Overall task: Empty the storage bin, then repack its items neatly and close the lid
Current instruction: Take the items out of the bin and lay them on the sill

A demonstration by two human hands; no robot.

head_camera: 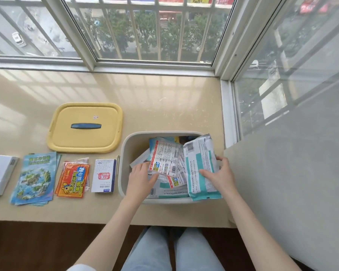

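Head view — right hand (221, 177) clamped on teal packet (199, 153) in bin (126, 151); left hand (140, 178) grip unclear.

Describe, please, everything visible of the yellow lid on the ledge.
The yellow lid looks like plastic: a rounded rectangle with a raised rim and a dark blue handle across its middle. It lies flat, top up, on the beige ledge, off the storage bin and left of it. Nothing rests on it.
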